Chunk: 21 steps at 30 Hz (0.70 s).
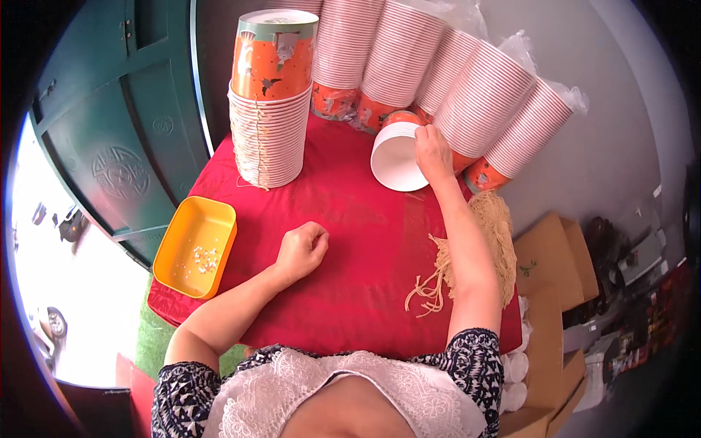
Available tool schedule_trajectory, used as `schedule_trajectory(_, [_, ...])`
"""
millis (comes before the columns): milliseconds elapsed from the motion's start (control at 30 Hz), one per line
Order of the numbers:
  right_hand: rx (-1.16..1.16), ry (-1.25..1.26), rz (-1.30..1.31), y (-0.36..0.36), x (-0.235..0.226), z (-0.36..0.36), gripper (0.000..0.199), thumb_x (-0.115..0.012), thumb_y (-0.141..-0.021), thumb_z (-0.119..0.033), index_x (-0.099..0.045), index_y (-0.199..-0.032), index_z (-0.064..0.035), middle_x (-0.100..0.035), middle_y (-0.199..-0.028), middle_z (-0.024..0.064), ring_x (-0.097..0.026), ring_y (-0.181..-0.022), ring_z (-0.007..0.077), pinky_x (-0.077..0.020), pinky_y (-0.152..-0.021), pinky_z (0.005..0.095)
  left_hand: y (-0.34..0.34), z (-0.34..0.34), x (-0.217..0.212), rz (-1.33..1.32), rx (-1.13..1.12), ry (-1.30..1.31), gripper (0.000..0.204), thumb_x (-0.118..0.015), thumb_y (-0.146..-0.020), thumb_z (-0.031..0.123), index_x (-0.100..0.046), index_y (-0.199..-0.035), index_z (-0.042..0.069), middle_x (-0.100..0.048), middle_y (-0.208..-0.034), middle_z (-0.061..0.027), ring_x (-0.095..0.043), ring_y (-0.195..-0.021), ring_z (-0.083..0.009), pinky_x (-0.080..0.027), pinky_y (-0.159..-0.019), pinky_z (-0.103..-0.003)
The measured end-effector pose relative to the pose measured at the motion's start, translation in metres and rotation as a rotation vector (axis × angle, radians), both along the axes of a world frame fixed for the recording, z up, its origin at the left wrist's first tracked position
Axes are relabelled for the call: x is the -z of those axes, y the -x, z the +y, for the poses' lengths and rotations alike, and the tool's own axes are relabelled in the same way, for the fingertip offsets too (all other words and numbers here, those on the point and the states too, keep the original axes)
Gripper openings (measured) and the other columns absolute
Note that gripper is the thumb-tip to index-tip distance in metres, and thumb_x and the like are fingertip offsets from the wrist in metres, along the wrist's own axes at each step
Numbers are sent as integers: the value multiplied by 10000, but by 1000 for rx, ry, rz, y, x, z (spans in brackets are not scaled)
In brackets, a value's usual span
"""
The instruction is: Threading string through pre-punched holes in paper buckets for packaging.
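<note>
A short stack of nested paper tubs (395, 162), white inside and orange outside, lies tilted on its side toward the back right of the table. My right hand (435, 152) is closed on the rim at its right side. Over the middle of the table, my left hand (301, 252) is curled closed; whatever its fingers may hold is hidden. Ahead of it and to the left stands a tall stack of paper tubs (269, 139), upside down, with thin strings hanging down its side. By my right forearm lies a bundle of beige cords (496, 241), its loose ends spread on the red cloth.
A yellow plastic tray (166, 244) with small white bits sits at the left table edge. Several tall bagged stacks of tubs (485, 91) line the back right. The red tablecloth (358, 292) covers the table. Cardboard boxes (548, 321) stand right; a green door (109, 139) is left.
</note>
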State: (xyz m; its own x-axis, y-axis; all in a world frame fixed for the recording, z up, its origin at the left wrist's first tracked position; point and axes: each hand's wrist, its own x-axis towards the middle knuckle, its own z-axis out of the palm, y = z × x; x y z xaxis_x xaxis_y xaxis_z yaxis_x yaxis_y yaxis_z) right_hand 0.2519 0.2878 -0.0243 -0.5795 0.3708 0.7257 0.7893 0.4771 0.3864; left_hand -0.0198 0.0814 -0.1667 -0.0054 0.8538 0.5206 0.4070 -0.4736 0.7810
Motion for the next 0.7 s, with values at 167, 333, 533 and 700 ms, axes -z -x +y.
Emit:
schedule_trajectory(167, [-21, -30, -41, 4, -3, 7, 57, -573, -851, -37, -532, -889, -53, -522, -809, 136, -590, -775, 340, -497, -674, 459, 2, -1, -2, 8, 11, 2, 81, -657, -839, 63, -636, -827, -15, -654, -780, -190, -665, -674, -352, -520, -592, -415])
schedule_trajectory(333, [-38, 25, -63, 7, -8, 5, 44, -556, -852, -9, -545, -872, -47, -543, -809, 142, -601, -799, 339, -507, -683, 453, 3, -1, -4, 19, 47, -33, 58, -646, -822, 48, -633, -823, -8, -650, -785, -185, -661, -680, -359, -519, -598, -428])
schedule_trajectory(533, [3, 108, -104, 6, -15, 0, 106, -593, -792, 20, -586, -876, -45, -598, -858, 136, -624, -850, 330, -539, -716, 440, 3, 1, -4, 43, 61, -58, 49, -631, -819, 52, -626, -819, 4, -646, -782, -175, -654, -689, -366, -520, -603, -439])
schedule_trajectory(700, [33, 189, -97, 8, -19, -9, 128, -581, -794, 45, -593, -895, -32, -618, -875, 159, -640, -868, 349, -538, -738, 461, 3, 0, -1, 64, 53, -34, 57, -639, -819, 70, -639, -816, 13, -660, -797, -172, -663, -699, -367, -531, -616, -445])
